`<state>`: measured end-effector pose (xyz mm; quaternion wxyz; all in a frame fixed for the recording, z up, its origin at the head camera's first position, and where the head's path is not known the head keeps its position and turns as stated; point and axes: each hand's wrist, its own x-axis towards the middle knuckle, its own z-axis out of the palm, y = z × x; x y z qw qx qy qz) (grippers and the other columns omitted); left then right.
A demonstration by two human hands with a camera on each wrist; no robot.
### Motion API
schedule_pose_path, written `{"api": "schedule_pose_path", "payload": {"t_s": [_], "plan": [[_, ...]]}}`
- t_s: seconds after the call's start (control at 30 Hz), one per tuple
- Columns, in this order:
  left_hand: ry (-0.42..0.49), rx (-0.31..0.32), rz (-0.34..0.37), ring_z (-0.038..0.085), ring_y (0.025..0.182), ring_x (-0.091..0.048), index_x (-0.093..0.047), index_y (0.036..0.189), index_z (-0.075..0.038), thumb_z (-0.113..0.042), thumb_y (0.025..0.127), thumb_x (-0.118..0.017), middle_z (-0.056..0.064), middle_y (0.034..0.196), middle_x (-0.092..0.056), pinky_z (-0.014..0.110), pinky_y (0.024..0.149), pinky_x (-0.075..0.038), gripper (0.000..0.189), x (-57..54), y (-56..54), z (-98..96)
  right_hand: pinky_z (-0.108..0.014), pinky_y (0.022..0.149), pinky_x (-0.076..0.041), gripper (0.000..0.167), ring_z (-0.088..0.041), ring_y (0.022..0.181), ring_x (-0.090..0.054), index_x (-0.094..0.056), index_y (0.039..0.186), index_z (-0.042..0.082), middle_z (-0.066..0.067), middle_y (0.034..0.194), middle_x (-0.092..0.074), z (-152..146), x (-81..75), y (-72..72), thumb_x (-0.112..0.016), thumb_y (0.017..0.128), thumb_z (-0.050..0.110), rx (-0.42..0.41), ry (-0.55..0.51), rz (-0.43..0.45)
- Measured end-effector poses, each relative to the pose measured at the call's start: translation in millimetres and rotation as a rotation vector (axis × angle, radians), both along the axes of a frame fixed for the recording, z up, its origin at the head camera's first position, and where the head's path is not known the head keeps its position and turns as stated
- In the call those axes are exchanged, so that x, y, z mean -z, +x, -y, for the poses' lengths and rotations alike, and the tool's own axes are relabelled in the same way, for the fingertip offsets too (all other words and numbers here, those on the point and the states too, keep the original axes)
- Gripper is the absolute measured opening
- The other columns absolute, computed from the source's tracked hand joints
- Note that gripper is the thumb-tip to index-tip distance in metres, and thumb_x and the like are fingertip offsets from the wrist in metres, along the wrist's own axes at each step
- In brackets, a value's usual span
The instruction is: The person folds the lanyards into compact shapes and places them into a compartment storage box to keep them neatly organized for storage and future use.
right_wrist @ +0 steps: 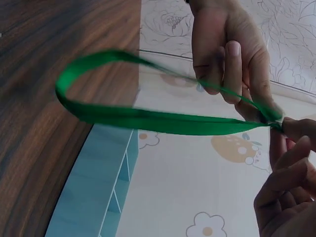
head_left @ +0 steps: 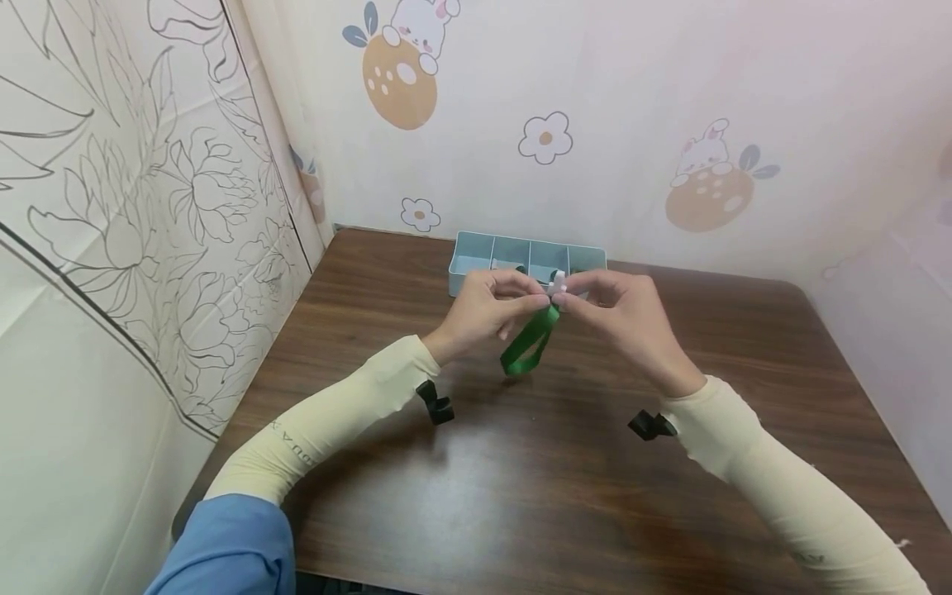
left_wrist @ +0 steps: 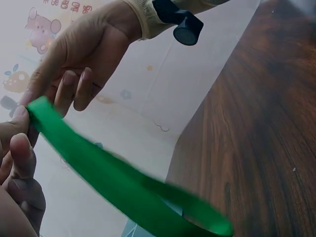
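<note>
A green ribbon [head_left: 525, 337] hangs as a loop below both hands, which meet near the middle of the head view. My left hand [head_left: 491, 310] pinches the ribbon's upper end between thumb and index finger. From the other side my right hand [head_left: 625, 318] pinches the same spot, thumb against forefinger. A small white piece [head_left: 558, 281] sticks up between the fingertips; its kind cannot be made out. In the left wrist view the ribbon [left_wrist: 98, 168] slopes down from the fingertips. The right wrist view shows the loop [right_wrist: 148, 121] wide, its ends gathered at the fingers.
A light blue divided tray [head_left: 455, 285] stands at the back of the brown wooden table [head_left: 357, 314], behind the hands. Small dark and white items lie in its compartments, partly hidden. A patterned curtain [head_left: 476, 165] hangs behind. Black wrist cameras hang below both sleeves.
</note>
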<state>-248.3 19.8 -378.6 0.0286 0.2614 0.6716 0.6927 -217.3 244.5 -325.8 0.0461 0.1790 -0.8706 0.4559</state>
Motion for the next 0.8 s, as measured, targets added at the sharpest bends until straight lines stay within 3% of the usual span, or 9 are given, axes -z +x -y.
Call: {"api": "schedule_pose_path", "payload": {"t_s": [0.1, 0.2, 0.3, 0.37, 0.47, 0.57, 0.7, 0.8], "plan": [[0.013, 0.018, -0.013, 0.026, 0.042, -0.043, -0.077, 0.098, -0.010, -0.018, 0.092, -0.081, 0.015, 0.094, -0.076, 0.032, 0.041, -0.035, 0.011, 2.2, 0.7, -1.2, -0.028, 0.067, -0.051, 0.028, -0.019, 0.080, -0.061, -0.078, 0.105, 0.021, 0.005, 0.099, -0.075, 0.2, 1.3, -1.6, -0.078, 0.091, 0.045, 0.013, -0.003, -0.027], [-0.005, 0.037, -0.038, 0.028, 0.047, -0.043, -0.076, 0.100, -0.011, -0.020, 0.093, -0.080, 0.013, 0.096, -0.075, 0.032, 0.043, -0.037, 0.013, 5.8, 0.8, -1.0, -0.028, 0.068, -0.050, 0.027, -0.018, 0.080, -0.062, -0.078, 0.106, 0.020, 0.006, 0.100, -0.075, 1.1, 2.4, -2.7, -0.078, 0.092, 0.044, 0.007, -0.010, -0.044], [-0.108, 0.100, -0.080, 0.027, 0.062, -0.056, -0.075, 0.100, -0.014, -0.021, 0.094, -0.079, 0.005, 0.097, -0.074, 0.031, 0.052, -0.046, 0.010, 13.5, -1.9, 3.6, -0.028, 0.071, -0.052, 0.026, -0.017, 0.087, -0.064, -0.077, 0.108, 0.021, 0.007, 0.106, -0.074, 1.5, 2.5, -3.4, -0.077, 0.094, 0.042, -0.001, -0.027, -0.043], [-0.256, 0.204, -0.129, 0.023, 0.070, -0.061, -0.075, 0.100, -0.017, -0.022, 0.095, -0.078, -0.003, 0.095, -0.074, 0.029, 0.060, -0.049, 0.008, 21.0, -4.1, 8.5, -0.028, 0.071, -0.054, 0.025, -0.017, 0.089, -0.064, -0.076, 0.109, 0.021, 0.008, 0.110, -0.073, 0.6, 1.7, -3.6, -0.076, 0.094, 0.041, -0.001, -0.035, -0.035], [-0.528, 0.417, -0.234, 0.018, 0.076, -0.061, -0.076, 0.102, -0.019, -0.026, 0.093, -0.080, -0.009, 0.095, -0.072, 0.025, 0.069, -0.048, 0.012, 33.4, -4.4, 13.1, -0.028, 0.070, -0.055, 0.025, -0.017, 0.089, -0.065, -0.075, 0.111, 0.022, 0.008, 0.113, -0.072, -2.7, -0.1, -3.7, -0.075, 0.095, 0.041, 0.011, -0.029, -0.022], [-0.764, 0.617, -0.357, 0.015, 0.081, -0.061, -0.078, 0.107, -0.019, -0.033, 0.089, -0.083, -0.013, 0.100, -0.070, 0.023, 0.072, -0.047, 0.023, 44.3, 2.0, 10.4, -0.031, 0.070, -0.056, 0.027, -0.018, 0.090, -0.066, -0.075, 0.112, 0.020, 0.007, 0.116, -0.072, -6.2, -0.9, -4.3, -0.075, 0.095, 0.042, 0.028, -0.020, -0.004], [-0.967, 0.781, -0.417, 0.003, 0.095, -0.062, -0.078, 0.109, -0.019, -0.034, 0.086, -0.084, -0.015, 0.104, -0.067, 0.018, 0.082, -0.048, 0.028, 58.3, 16.7, 1.9, -0.031, 0.068, -0.055, 0.029, -0.022, 0.086, -0.065, -0.075, 0.112, 0.019, 0.006, 0.116, -0.072, -8.6, 1.1, -6.0, -0.075, 0.095, 0.043, 0.036, -0.025, 0.033], [-1.041, 0.827, -0.434, -0.003, 0.088, -0.061, -0.077, 0.104, -0.020, -0.031, 0.088, -0.083, -0.016, 0.097, -0.067, 0.016, 0.079, -0.049, 0.020, 67.7, 25.7, -2.6, -0.029, 0.067, -0.053, 0.029, -0.024, 0.082, -0.064, -0.074, 0.110, 0.018, 0.005, 0.114, -0.072, -8.7, 3.7, -6.7, -0.075, 0.095, 0.043, 0.030, -0.030, 0.050]]}}
